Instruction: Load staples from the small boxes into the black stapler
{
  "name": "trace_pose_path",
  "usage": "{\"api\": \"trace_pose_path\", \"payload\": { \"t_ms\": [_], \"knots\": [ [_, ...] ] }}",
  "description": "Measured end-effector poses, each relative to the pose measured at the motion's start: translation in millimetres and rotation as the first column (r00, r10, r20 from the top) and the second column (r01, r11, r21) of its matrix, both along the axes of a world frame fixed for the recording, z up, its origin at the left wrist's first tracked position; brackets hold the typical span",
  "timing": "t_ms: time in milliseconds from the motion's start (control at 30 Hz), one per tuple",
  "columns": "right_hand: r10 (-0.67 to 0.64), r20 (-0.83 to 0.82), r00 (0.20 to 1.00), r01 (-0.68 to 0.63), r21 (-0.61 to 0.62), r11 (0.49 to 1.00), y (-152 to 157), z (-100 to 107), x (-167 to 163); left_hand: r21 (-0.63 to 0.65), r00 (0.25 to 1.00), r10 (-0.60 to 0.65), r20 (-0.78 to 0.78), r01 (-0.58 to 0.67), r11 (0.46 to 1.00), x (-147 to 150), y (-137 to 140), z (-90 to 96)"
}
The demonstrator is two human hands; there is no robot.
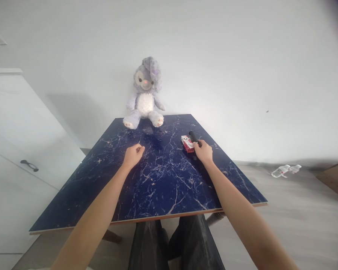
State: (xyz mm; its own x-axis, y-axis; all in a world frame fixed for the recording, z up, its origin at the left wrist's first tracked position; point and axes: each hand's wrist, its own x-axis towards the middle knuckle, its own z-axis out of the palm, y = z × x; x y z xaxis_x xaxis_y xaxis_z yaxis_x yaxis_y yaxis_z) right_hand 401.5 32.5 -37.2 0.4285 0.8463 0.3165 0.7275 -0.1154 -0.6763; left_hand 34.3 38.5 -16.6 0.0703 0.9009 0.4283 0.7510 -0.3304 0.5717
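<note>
My left hand (pixel 133 155) is a loose fist just over the left middle of the dark blue marbled table (pixel 157 187); nothing shows sticking out of it. My right hand (pixel 204 152) is closed around a black rod-shaped thing (pixel 195 137), whose rounded end points away from me. Most of that thing's length is hidden by the fingers. Against the thumb side of this hand is a small red and white box (pixel 187 143); whether the thumb grips it or only touches it I cannot tell.
A grey plush rabbit (pixel 145 103) sits at the table's far edge against the white wall (pixel 228 75). A white cabinet (pixel 14 150) with a dark handle stands on the left. On the floor at right lie clear plastic packaging (pixel 284 170) and a cardboard box (pixel 335 182).
</note>
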Motion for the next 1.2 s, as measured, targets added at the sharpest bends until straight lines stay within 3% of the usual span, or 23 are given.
{"api": "trace_pose_path", "payload": {
  "t_ms": [167, 400, 633, 833, 1100, 1200],
  "knots": [
    [0.084, -0.036, 0.996, -0.083, 0.012, 0.996, -4.9, 3.1, -31.1, 0.013, 0.999, -0.035, -0.038, 0.035, 0.999, 1.4, 2.8, -3.1],
    [0.218, -0.052, 0.975, -0.216, 0.035, 0.976, -9.9, 8.4, -101.8, 0.031, 0.995, -0.035, -0.093, 0.038, 0.999, 1.3, 5.6, -5.6],
    [0.258, -0.162, 0.953, -0.254, 0.045, 0.966, -3.0, 9.9, -186.9, -0.046, 0.997, -0.071, 0.028, 0.073, 0.996, -1.8, 3.7, -6.2],
    [0.348, -0.155, 0.925, -0.346, 0.041, 0.937, 17.2, 15.9, -243.0, -0.054, 0.966, 0.257, -0.006, -0.257, 0.965, -11.7, 11.6, -10.4],
    [0.506, -0.082, 0.859, -0.502, 0.063, 0.862, 24.3, 11.8, -253.0, -0.029, 0.926, 0.368, 0.083, -0.367, 0.930, -20.9, 17.9, -13.1],
    [0.612, -0.059, 0.788, -0.607, 0.089, 0.790, 20.0, 12.0, -254.5, -0.061, 0.879, 0.462, 0.122, -0.458, 0.887, -26.5, 20.5, -13.6]
  ]
}}
